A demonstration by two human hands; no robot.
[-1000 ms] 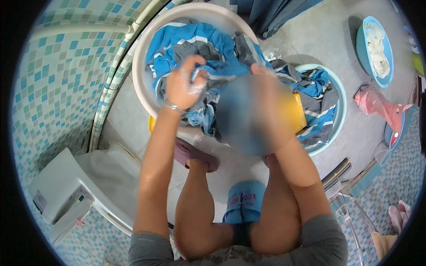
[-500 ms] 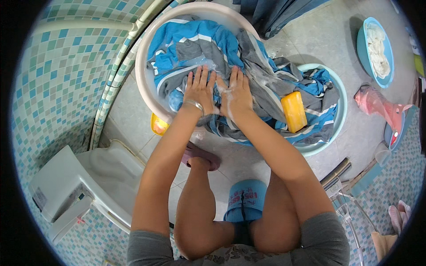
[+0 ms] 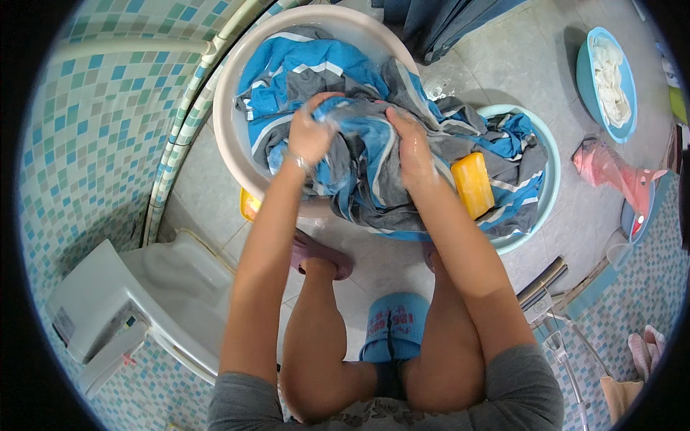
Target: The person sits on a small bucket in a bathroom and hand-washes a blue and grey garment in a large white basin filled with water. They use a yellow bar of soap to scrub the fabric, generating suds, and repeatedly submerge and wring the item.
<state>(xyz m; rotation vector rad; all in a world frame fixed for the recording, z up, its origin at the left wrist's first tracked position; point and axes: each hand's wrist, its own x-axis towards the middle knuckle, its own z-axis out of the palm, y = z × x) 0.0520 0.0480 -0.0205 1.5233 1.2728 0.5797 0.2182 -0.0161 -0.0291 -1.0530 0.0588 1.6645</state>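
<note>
A wet blue, grey and white striped cloth (image 3: 366, 165) drapes across a white basin (image 3: 230, 93) and a light blue basin (image 3: 550, 194). My left hand (image 3: 310, 131) is fisted around a bunched fold of that cloth above the white basin's near rim. My right hand (image 3: 408, 138) grips the same fold a little to the right, knuckles up. A yellow bar of soap (image 3: 472, 184) lies on the cloth in the light blue basin, just right of my right wrist.
A blue basin (image 3: 583, 79) with white cloth stands at the far right, a pink bottle-like thing (image 3: 607, 169) below it. A white squat-toilet fixture (image 3: 144, 287) sits at lower left by the tiled wall. My feet wear pink sandals (image 3: 316, 255); a blue stool (image 3: 392, 327) is beneath me.
Both hands went from flat on the cloth to gripping a bunched fold and lifting it slightly away from me. The soap has stayed on the cloth in the light blue basin.
</note>
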